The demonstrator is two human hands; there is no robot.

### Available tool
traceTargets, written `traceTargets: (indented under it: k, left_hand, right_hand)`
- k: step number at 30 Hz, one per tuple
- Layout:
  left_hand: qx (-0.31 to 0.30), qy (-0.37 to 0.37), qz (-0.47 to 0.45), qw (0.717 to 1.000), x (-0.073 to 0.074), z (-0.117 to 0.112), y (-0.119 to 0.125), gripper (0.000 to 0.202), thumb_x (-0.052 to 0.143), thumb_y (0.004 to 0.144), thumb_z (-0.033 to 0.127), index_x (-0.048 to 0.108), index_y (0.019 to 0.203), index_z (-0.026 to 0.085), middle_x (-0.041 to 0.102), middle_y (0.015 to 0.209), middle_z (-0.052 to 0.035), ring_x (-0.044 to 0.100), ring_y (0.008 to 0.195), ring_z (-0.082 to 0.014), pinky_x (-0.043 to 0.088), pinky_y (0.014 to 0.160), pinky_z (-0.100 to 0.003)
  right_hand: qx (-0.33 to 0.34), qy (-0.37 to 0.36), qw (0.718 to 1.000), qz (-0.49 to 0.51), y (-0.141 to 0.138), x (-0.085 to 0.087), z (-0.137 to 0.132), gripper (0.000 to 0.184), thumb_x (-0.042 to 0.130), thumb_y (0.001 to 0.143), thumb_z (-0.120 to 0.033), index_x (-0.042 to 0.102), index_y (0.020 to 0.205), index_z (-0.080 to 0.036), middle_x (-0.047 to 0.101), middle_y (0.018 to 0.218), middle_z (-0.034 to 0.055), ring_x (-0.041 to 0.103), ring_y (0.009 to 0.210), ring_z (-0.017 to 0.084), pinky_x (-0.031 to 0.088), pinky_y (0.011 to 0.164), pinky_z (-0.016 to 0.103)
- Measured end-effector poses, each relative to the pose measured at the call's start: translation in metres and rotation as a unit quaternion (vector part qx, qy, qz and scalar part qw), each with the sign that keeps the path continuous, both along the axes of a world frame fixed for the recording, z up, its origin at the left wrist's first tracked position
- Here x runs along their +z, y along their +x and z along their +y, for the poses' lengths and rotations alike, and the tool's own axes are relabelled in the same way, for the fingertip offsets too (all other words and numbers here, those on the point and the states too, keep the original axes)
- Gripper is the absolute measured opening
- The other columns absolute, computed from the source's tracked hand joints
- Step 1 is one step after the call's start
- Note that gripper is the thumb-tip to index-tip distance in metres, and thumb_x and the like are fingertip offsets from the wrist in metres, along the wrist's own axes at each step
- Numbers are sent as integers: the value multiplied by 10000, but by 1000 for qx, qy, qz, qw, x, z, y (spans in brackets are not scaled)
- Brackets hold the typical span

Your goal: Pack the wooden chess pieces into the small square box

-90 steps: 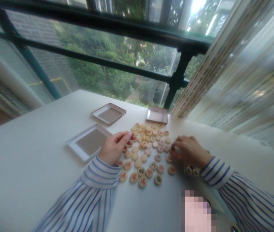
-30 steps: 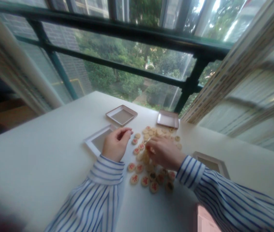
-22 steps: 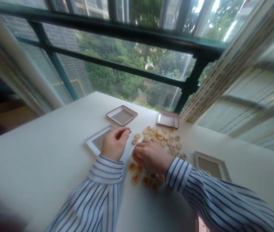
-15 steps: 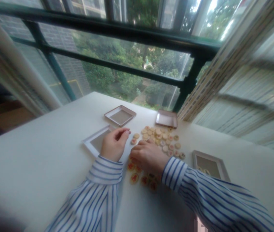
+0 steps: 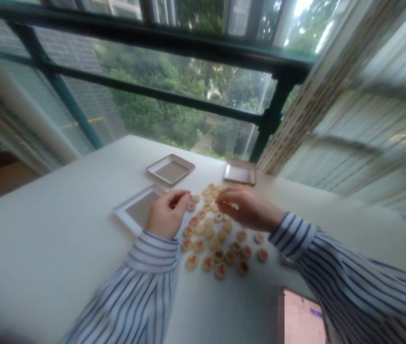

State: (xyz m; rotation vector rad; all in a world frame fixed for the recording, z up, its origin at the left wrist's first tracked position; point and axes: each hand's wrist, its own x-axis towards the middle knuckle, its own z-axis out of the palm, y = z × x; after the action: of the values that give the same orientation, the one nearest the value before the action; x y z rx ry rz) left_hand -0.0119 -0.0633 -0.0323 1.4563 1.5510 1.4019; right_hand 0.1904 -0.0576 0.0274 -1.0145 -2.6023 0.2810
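Observation:
Round wooden Chinese chess pieces (image 5: 208, 263), some with red characters, some dark, some blank side up, lie loosely spread on the white table (image 5: 62, 229). My left hand (image 5: 167, 212) is closed in a pinch at the left edge of the spread. Whatever its fingertips hold is too small to make out. Over the far part of the pieces, my right hand (image 5: 249, 205) reaches in from the right with bent fingers pointing down and left. Its fingertips are close together among the pieces, and what they grip is hidden.
A shallow rectangular tray (image 5: 131, 212) lies beside my left hand, partly covered by it. Two more trays stand farther back, a left one (image 5: 159, 174) and a right one (image 5: 240, 173). A phone (image 5: 305, 315) lies near my right sleeve. Beyond the table is a green railing (image 5: 152, 88).
My right hand has moved up and right, from the near pieces to the far ones, uncovering the middle of the spread. My left hand keeps its pinch. The view has shifted slightly.

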Motion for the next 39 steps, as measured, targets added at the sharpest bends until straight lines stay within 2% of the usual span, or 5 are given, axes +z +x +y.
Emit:
traceTargets:
  k: [4, 13, 22, 30, 39]
  left_hand:
    - [-7, 4, 17, 1000, 4, -6, 6, 304, 586, 707, 365, 669, 879, 129, 697, 803, -71, 639, 719, -178, 510, 646, -269]
    - [-18, 9, 84, 996, -8, -3, 9, 333, 572, 698, 434, 684, 855, 163, 701, 754, -54, 628, 668, -181, 488, 598, -267]
    - [-120, 39, 294, 948, 22, 9, 25, 314, 507, 750, 396, 684, 926, 205, 704, 872, -55, 627, 745, -196, 476, 690, -288]
    - [-111, 54, 357, 926, -5, 26, 28, 296, 475, 776, 314, 661, 981, 211, 697, 909, -65, 621, 817, -211, 467, 747, -316]
    - [-80, 42, 403, 911, -3, 16, 21, 306, 452, 798, 301, 653, 993, 178, 688, 952, -89, 608, 862, -238, 454, 775, -348]
  right_hand:
    - [-89, -6, 996, 19, 27, 16, 1, 193, 488, 854, -237, 660, 905, -163, 676, 834, 49, 591, 755, 133, 415, 699, 245]
    - [-163, 20, 984, 75, 68, 38, -8, 248, 470, 843, -288, 672, 939, -182, 691, 843, 29, 600, 718, 137, 446, 657, 241]
    - [-107, 18, 994, -1, 61, 14, -6, 211, 496, 814, -201, 664, 937, -167, 682, 848, 40, 600, 755, 131, 424, 712, 234]
    - [-92, 14, 990, -106, 47, -10, -1, 190, 515, 823, -252, 639, 950, -184, 654, 923, 63, 581, 860, 152, 387, 762, 252]
    - [-124, 27, 972, -197, 18, -24, 6, 205, 479, 827, -326, 601, 921, -190, 641, 900, 70, 574, 854, 192, 366, 696, 274]
